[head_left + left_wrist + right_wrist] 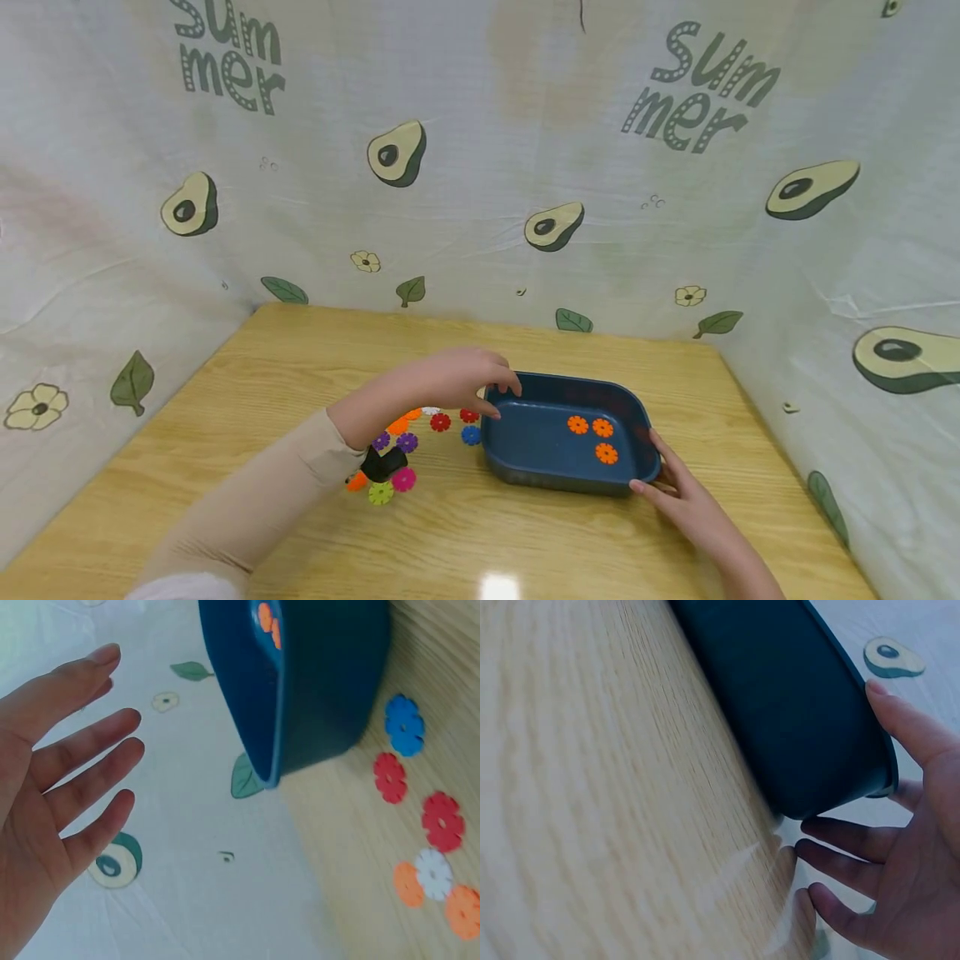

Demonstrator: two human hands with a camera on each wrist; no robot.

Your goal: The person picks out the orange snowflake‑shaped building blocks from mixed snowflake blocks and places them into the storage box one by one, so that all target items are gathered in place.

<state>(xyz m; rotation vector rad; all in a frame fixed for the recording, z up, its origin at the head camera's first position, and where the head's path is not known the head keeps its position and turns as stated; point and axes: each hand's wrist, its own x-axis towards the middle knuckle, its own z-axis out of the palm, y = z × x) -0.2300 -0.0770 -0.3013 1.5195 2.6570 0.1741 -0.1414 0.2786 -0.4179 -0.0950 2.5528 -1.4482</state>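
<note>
A dark blue rectangular tray [528, 437] with raised walls stands on the table, and three orange flower-shaped discs [607, 453] lie on its floor. My left hand [465, 383] hovers at the tray's left end, fingers spread and relaxed; nothing shows between them in the left wrist view. At the near right corner, my right hand [678, 492] holds the tray, thumb at the near side and a finger along the right side. In the right wrist view its other fingers [847, 862] reach low by the tray's end, close over the tabletop.
Left of the tray lie loose flower discs: a blue disc [471, 435], red discs [440, 422], purple, orange, white, pink and a yellow-green disc [381, 493]. A black object [384, 464] sits among them, partly behind the left forearm. A printed avocado cloth [465, 250] surrounds the wooden table [525, 550].
</note>
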